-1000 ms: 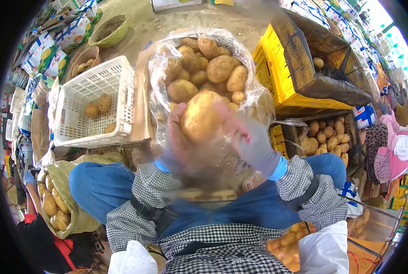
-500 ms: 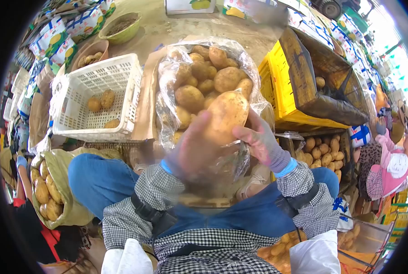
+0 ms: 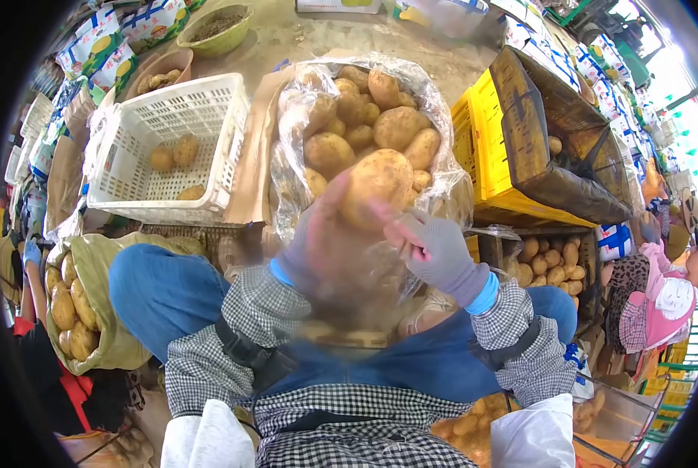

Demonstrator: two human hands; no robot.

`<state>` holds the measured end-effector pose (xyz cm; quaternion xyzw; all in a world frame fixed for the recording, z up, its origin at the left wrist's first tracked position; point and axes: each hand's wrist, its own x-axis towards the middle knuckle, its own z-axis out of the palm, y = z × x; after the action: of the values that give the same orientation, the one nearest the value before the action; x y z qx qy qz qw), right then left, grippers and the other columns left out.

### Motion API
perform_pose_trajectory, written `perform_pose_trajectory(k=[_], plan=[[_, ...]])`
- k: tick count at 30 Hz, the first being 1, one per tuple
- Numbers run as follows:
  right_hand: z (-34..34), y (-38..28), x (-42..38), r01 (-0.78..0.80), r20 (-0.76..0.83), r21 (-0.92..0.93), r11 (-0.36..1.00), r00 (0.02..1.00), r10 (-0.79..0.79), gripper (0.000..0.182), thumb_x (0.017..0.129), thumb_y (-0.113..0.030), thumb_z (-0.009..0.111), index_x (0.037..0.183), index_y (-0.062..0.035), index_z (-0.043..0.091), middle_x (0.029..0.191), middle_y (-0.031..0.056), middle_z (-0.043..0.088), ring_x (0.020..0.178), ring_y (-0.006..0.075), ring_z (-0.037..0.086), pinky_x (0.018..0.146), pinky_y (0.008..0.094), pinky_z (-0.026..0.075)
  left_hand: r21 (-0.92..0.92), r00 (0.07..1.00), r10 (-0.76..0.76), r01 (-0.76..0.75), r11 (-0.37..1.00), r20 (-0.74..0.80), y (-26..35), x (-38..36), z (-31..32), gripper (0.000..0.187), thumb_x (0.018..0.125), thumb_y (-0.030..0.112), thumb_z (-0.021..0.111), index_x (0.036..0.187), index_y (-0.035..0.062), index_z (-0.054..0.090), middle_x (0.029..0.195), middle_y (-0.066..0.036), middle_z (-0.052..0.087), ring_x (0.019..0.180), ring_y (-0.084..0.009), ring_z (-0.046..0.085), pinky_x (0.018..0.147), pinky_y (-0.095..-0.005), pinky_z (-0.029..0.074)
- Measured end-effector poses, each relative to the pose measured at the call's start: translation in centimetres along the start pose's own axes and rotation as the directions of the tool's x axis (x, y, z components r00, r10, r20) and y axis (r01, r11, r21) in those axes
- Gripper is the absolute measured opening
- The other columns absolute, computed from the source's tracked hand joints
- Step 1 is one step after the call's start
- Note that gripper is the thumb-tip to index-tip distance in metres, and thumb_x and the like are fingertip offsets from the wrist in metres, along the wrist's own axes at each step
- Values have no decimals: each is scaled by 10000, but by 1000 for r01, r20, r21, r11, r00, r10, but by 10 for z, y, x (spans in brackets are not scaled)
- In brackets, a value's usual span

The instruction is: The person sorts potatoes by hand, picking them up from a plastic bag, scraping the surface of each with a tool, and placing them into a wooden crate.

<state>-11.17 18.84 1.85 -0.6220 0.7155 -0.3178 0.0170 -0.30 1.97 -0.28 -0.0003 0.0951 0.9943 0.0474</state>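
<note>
A large potato (image 3: 378, 186) is held up over a plastic-lined box of potatoes (image 3: 350, 114). My left hand (image 3: 317, 238), in a grey fingerless glove and blurred, grips it from the left and below. At its lower right is my right hand (image 3: 441, 253), in the same kind of glove, with curled fingers and one blurred finger reaching to the potato's skin. Whether anything lies inside those curled fingers is hidden. Clear plastic liner (image 3: 452, 191) hangs over the box edges around the potatoes.
A white crate (image 3: 228, 175) with a few potatoes stands left of the box, a sack of potatoes (image 3: 82, 316) below it. At right are a yellow crate (image 3: 489, 148), a dark-lined bin (image 3: 532, 156) and a crate of potatoes (image 3: 552, 261). A person in pink (image 3: 665, 292) is at far right.
The potato has shifted slightly left and is turned differently. My right hand has drawn its thumb off the potato's side and curled its fingers, with one finger at the skin.
</note>
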Motion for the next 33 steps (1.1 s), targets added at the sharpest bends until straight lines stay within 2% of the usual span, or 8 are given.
perform_pose_trajectory(k=[1,6,11,13,16,20,25,33], plan=[[-10,-12,5,-182,93,23,983,979,179,398,909,9,558,1301,-52,585,1140,107,689,713,89,583,651,235,486,-30,1000,-23,23,999,11,0,-1,-1,550,1016,442,417,1434,86,381,1407,-131,477,1291,-284,481,1101,-485,383],[8,10,10,-136,-265,257,957,942,205,389,910,-3,589,1291,-83,606,1102,88,697,639,122,571,599,228,476,-34,982,62,-69,997,-181,-7,3,4,547,1014,458,410,1371,45,421,1356,-144,498,1259,-290,481,1095,-460,371],[-9,-16,6,-304,161,63,950,943,291,416,907,-3,601,1319,-58,575,1192,107,671,825,122,647,717,230,502,-12,999,-22,21,1000,-34,-6,0,-17,589,1002,480,435,1413,62,386,1398,-155,470,1274,-319,484,1095,-504,382],[10,8,10,-221,-177,248,943,947,269,426,914,-75,579,1329,-171,579,1179,76,679,737,164,649,642,281,507,137,974,133,-108,985,-186,-12,2,-14,576,1004,467,439,1407,58,394,1370,-166,498,1267,-322,489,1088,-509,382],[13,1,5,-249,-190,266,931,933,304,435,915,-106,572,1335,-219,581,1158,75,684,739,182,673,623,298,518,291,940,190,-104,951,-285,-17,5,3,482,1024,429,374,1250,26,511,1222,-159,572,1102,-284,559,991,-417,438],[11,-13,-3,-123,-31,29,992,992,124,447,908,-100,579,1339,-219,578,1127,93,689,770,166,688,627,290,519,149,993,70,-84,985,98,-11,3,-5,454,1021,405,374,1136,13,572,1059,-184,630,1006,-290,595,933,-409,460],[14,-15,6,-240,-189,205,949,942,279,487,810,-29,606,1272,-183,618,909,99,654,666,261,638,577,328,501,32,970,119,-115,993,-210,-12,8,25,540,1022,432,355,991,-33,627,909,-251,669,903,-324,629,892,-430,471],[18,-24,2,-140,-134,61,988,980,147,551,783,-11,602,1302,-193,608,801,110,611,630,282,601,555,345,474,214,999,-9,-3,977,53,-5,3,-14,620,1014,475,337,1028,-89,593,1047,-309,637,983,-348,608,922,-428,453]])
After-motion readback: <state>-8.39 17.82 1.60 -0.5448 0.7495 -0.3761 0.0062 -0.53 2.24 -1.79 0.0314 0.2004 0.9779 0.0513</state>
